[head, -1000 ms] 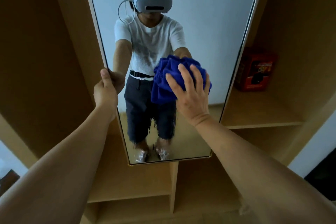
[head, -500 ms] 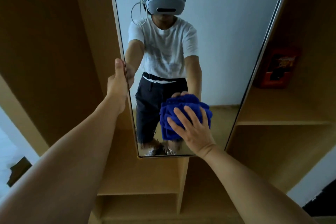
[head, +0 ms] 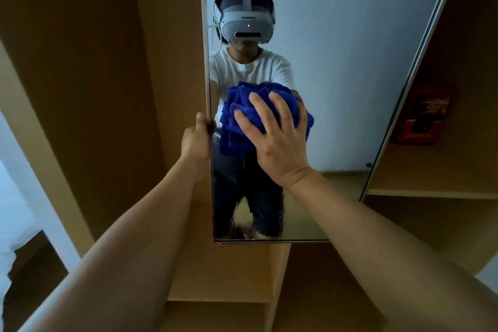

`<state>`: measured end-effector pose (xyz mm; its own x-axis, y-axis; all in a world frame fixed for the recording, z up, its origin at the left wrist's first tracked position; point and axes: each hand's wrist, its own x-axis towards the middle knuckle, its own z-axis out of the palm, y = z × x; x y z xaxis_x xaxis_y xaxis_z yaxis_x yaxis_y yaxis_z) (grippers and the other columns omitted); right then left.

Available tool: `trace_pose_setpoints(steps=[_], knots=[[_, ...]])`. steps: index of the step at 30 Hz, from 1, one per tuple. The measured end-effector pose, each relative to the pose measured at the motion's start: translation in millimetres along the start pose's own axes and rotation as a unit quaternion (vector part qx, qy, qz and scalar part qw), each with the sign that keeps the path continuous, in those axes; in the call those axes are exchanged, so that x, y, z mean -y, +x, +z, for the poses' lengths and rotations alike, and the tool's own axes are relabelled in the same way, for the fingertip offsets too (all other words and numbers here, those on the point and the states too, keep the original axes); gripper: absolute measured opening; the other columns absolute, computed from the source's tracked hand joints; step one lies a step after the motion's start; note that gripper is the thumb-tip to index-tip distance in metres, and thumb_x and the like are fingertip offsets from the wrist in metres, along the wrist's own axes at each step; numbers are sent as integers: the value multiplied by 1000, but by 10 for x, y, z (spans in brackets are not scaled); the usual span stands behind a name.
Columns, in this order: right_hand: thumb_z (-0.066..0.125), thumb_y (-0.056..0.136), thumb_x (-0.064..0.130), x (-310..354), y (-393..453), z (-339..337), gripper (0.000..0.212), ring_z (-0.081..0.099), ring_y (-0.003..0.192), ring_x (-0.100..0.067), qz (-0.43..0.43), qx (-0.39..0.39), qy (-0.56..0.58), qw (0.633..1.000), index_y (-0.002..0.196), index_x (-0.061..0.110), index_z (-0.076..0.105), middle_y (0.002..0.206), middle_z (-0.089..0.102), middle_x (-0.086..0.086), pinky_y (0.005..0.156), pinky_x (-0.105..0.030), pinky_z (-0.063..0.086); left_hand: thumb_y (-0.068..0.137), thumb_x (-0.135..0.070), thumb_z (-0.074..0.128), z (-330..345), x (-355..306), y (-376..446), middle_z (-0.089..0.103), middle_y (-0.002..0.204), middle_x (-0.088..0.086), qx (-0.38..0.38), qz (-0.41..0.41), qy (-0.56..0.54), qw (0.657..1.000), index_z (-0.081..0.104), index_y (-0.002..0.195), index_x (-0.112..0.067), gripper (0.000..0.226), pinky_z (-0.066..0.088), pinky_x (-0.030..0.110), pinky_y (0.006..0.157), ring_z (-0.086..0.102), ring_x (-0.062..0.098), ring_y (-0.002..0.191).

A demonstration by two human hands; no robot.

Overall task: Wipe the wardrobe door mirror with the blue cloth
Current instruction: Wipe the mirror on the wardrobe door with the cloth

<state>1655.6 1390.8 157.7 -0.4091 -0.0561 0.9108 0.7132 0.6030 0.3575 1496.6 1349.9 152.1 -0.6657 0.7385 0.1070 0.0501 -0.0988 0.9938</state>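
The right hand [head: 280,140] lies with fingers spread over the bunched blue cloth [head: 239,116], pressing it flat against the mirror [head: 350,62] close to the glass's left edge, about halfway up the visible pane. The left hand [head: 195,140] grips that left edge of the door just beside the cloth, thumb up along the frame and fingers curled round behind it. To the right of the cloth a wide stretch of glass runs to the slanted right edge; below it the pane continues to the bottom edge. A red box [head: 423,116] sits on a wooden shelf [head: 431,191] right of the door.
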Motion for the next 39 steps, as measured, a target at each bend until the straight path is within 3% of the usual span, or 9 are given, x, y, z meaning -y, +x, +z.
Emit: trace_pose_setpoints(steps=[4, 8, 13, 17, 20, 23, 29, 34, 39], knots=[[52, 89, 16, 207, -233, 71, 37, 37, 127, -32, -17, 1, 6, 1000, 123, 26, 60, 136, 53, -5, 98, -60, 32, 99, -46, 28, -10, 40, 27, 64, 83, 5, -4, 23, 9, 1000, 64, 91, -16, 48, 46, 31, 67, 59, 18, 74], [43, 90, 23, 481, -717, 168, 40, 32, 130, -32, -45, 73, 47, 995, 128, 28, 56, 144, 34, -3, 100, -63, 29, 97, -47, 30, 7, 78, 54, 64, 84, 6, -27, 27, 16, 999, 62, 80, -15, 48, 48, 33, 70, 60, 20, 74], [68, 77, 28, 607, -1491, 250, 56, 32, 130, -30, -152, 180, 49, 971, 130, 27, 50, 145, 33, -3, 96, -61, 38, 93, -59, 28, 16, 79, 38, 53, 71, 2, -10, 41, 30, 999, 56, 74, -16, 54, 39, 27, 62, 48, 16, 65], [72, 76, 30, 650, -1962, 254, 54, 36, 129, -26, -193, 244, 37, 950, 127, 27, 52, 144, 37, -1, 96, -58, 40, 84, -74, 24, 10, 102, 17, 51, 73, 4, 1, 45, 57, 997, 54, 81, -14, 67, 38, 26, 63, 46, 17, 66], [66, 81, 30, 621, -1969, 234, 45, 38, 127, -27, -211, 224, 49, 950, 125, 27, 54, 141, 41, -1, 95, -57, 40, 80, -78, 26, 37, 117, -24, 44, 71, 5, 1, 60, 46, 997, 47, 74, -15, 66, 34, 32, 63, 38, 20, 64], [53, 89, 24, 636, -1725, 234, 37, 37, 127, -27, -156, 177, 77, 969, 126, 27, 54, 141, 40, -2, 98, -57, 32, 82, -76, 26, 64, 111, -50, 40, 57, -2, -26, 78, 46, 996, 40, 60, -20, 62, 32, 31, 55, 35, 14, 52], [49, 90, 23, 781, -1579, 279, 37, 35, 127, -27, -128, 150, 81, 977, 125, 27, 57, 141, 36, -2, 100, -57, 28, 85, -73, 25, 117, 151, -16, 54, 62, -4, -84, 99, 58, 990, 47, 61, -24, 59, 48, 34, 67, 55, 16, 65], [55, 89, 24, 901, -1772, 338, 35, 36, 128, -25, -180, 184, 82, 963, 124, 27, 59, 142, 46, 1, 98, -56, 35, 84, -74, 25, 141, 175, 62, 60, 67, -1, -102, 97, 54, 989, 51, 62, -22, 62, 53, 40, 76, 65, 23, 74], [47, 88, 25, 954, -2076, 340, 36, 36, 129, -25, -242, 260, 85, 931, 122, 28, 60, 143, 45, 2, 97, -53, 40, 83, -76, 27, 128, 172, 74, 57, 61, -7, -95, 93, 44, 990, 49, 60, -26, 59, 51, 33, 67, 57, 13, 63]])
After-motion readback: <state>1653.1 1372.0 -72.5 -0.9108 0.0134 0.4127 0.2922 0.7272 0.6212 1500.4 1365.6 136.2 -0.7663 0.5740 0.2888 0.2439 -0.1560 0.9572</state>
